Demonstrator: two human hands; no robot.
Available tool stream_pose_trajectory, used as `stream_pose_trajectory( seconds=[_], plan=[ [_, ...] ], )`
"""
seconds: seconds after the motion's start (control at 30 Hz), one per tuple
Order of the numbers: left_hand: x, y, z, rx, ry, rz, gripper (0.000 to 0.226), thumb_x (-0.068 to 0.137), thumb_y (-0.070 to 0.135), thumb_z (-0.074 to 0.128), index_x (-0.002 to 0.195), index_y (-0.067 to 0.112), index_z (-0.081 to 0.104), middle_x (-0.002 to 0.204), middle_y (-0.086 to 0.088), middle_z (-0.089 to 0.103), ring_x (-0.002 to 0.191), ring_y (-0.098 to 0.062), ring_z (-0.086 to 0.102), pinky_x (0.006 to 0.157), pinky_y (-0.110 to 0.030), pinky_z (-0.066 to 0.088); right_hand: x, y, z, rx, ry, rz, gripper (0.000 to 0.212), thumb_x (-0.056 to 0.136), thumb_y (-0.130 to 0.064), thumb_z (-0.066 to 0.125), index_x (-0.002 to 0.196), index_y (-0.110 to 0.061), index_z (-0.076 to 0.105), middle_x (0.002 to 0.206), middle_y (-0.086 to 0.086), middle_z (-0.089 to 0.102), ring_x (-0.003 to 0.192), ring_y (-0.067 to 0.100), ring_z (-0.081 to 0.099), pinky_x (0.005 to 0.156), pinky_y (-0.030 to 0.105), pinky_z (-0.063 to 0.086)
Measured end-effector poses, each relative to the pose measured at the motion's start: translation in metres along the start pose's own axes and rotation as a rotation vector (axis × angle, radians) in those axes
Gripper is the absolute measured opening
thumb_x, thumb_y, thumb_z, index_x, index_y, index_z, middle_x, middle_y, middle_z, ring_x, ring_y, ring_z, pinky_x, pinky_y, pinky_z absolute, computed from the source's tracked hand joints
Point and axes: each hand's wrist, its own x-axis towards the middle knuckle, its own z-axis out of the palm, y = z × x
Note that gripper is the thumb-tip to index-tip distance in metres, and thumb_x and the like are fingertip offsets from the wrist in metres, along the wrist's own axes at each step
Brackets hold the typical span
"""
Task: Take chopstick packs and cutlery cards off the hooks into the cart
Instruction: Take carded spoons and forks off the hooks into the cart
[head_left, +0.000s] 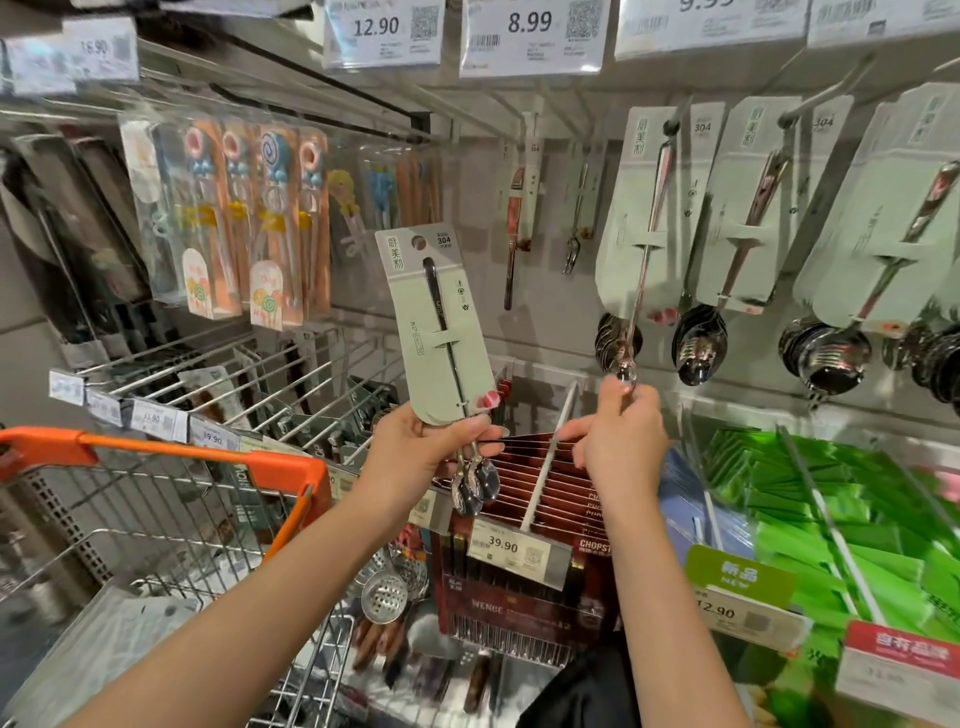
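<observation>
Cart (156, 499) holding clear packs, left hand (415, 447) gripping spoon cards (439, 332), right hand (621, 431) pinching hung spoon (641, 280)

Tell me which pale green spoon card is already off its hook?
The spoon card gripped in the left hand. It stands free before the shelves; the other cards hang on hooks at the right.

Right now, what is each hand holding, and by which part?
The left hand grips pale green spoon cards by their bottom edge. The right hand pinches the bowl end of a steel spoon on a green card still hanging on its hook.
</observation>
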Motion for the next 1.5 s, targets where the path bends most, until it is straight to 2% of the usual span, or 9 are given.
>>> stream_pose_trajectory(
  seconds=[0.1,0.23,0.3,0.4,0.6,0.73,1.03,1.3,1.5],
  plan=[
    [-0.001,0.001,0.001,0.017,0.019,0.018,0.024,0.085,0.012,0.067,0.109,0.009,0.065,0.088,-0.007,0.076,0.075,-0.010,0.073,0.050,-0.013,0.044,-0.005,0.002,0.002,-0.163,-0.283,0.137,0.041,0.102,-0.046,0.028,0.100,-0.011,0.050,0.055,0.003,0.064,0.046,0.013,0.049,0.053,0.027,0.042],
    [0.000,0.000,0.000,0.041,0.083,0.078,0.018,0.083,0.013,0.070,0.101,0.012,0.068,0.088,-0.004,0.076,0.073,-0.005,0.070,0.055,-0.016,0.048,-0.015,-0.004,0.002,-0.160,-0.856,0.149,0.067,0.091,-0.067,0.017,0.095,-0.015,0.059,0.060,0.005,0.063,0.043,0.012,0.047,0.045,0.021,0.038],
    [0.000,0.001,0.000,0.028,0.105,0.101,0.016,0.079,0.014,0.072,0.095,0.016,0.069,0.087,0.000,0.076,0.076,-0.008,0.070,0.059,-0.017,0.050,-0.019,-0.003,0.005,-0.098,-0.999,0.114,0.057,0.088,-0.068,0.026,0.098,-0.021,0.056,0.061,0.005,0.063,0.042,0.012,0.044,0.049,0.023,0.038],
    [-0.002,0.003,0.000,0.017,0.110,0.102,0.012,0.077,0.018,0.072,0.088,0.019,0.070,0.085,-0.001,0.076,0.069,-0.011,0.066,0.056,-0.021,0.046,-0.021,-0.001,0.011,-0.075,-1.026,0.016,0.029,0.096,-0.046,0.045,0.094,-0.020,0.058,0.058,0.004,0.059,0.041,0.012,0.037,0.050,0.027,0.033],
    [-0.003,0.003,0.002,-0.007,0.123,0.111,0.019,0.072,0.023,0.072,0.091,0.019,0.071,0.089,-0.002,0.076,0.071,-0.008,0.065,0.053,-0.016,0.045,-0.023,0.003,0.017,-0.100,-0.875,-0.126,0.031,0.100,-0.024,0.048,0.070,-0.018,0.054,0.052,0.001,0.051,0.040,0.006,0.041,0.044,0.014,0.032],
    [-0.001,0.003,0.000,0.011,0.146,0.123,0.017,0.080,0.021,0.070,0.097,0.017,0.070,0.094,0.002,0.076,0.081,-0.006,0.068,0.055,-0.016,0.046,-0.025,0.004,0.020,-0.069,-0.661,-0.224,0.032,0.099,-0.025,0.047,0.073,-0.008,0.055,0.052,0.000,0.049,0.045,0.004,0.043,0.053,0.014,0.038],
    [-0.003,0.007,0.002,0.002,0.200,0.136,0.038,0.063,0.039,0.072,0.096,0.020,0.069,0.099,-0.002,0.075,0.102,-0.020,0.068,0.061,-0.018,0.049,-0.023,0.004,0.020,0.232,-0.120,-0.261,0.030,0.099,-0.019,0.047,0.076,-0.004,0.060,0.052,0.000,0.049,0.048,0.004,0.044,0.056,0.018,0.042],
    [-0.002,0.006,0.002,-0.015,0.226,0.135,0.041,0.063,0.035,0.073,0.100,0.018,0.066,0.097,-0.003,0.075,0.099,-0.019,0.069,0.058,-0.017,0.048,-0.025,0.003,0.017,0.314,0.073,-0.288,0.036,0.099,-0.016,0.047,0.070,0.004,0.053,0.049,0.004,0.044,0.045,0.002,0.042,0.051,0.011,0.038],
    [0.000,0.003,0.000,-0.002,0.241,0.130,0.017,0.085,0.019,0.069,0.101,0.019,0.066,0.092,0.001,0.076,0.094,-0.012,0.070,0.066,-0.023,0.048,-0.022,0.006,0.018,0.354,0.108,-0.230,0.033,0.100,-0.019,0.046,0.073,-0.003,0.056,0.051,0.000,0.045,0.044,0.001,0.041,0.049,0.010,0.037]
  ],
)
